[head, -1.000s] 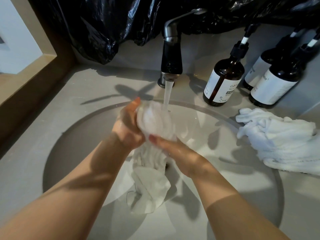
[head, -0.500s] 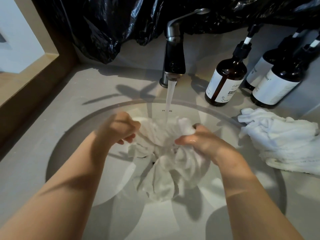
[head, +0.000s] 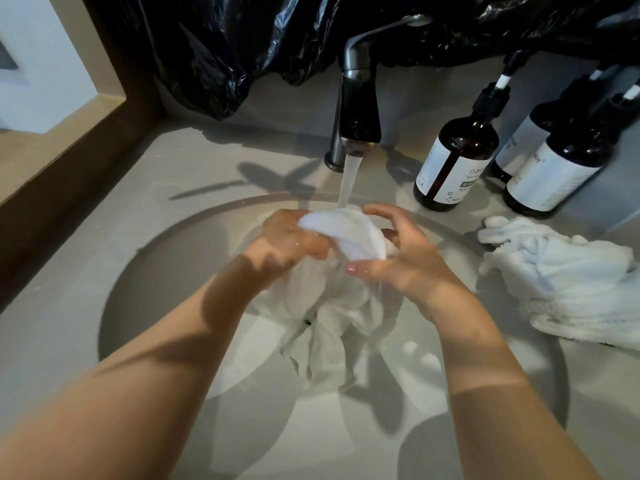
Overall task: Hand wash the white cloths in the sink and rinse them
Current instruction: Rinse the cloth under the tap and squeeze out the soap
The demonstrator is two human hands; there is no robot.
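While both hands, left hand (head: pixel 291 237) and right hand (head: pixel 408 265), grip the wet white cloth (head: pixel 346 233) under running tap water (head: pixel 349 178), rinsing seems underway; next likely needs squeezing and turning it.

The faucet (head: pixel 358 112) overhangs the back of the sink (head: pixel 166 271), its stream falling onto the bunched cloth (head: pixel 329 323) that fills the middle. Right of the basin, three bottles (head: pixel 453 161) and a pile of cloths (head: pixel 568 282) crowd the table (head: pixel 69 306). The left side lies open up to the wooden ledge (head: pixel 69 161); a black bag (head: pixel 221 53) hangs over the back
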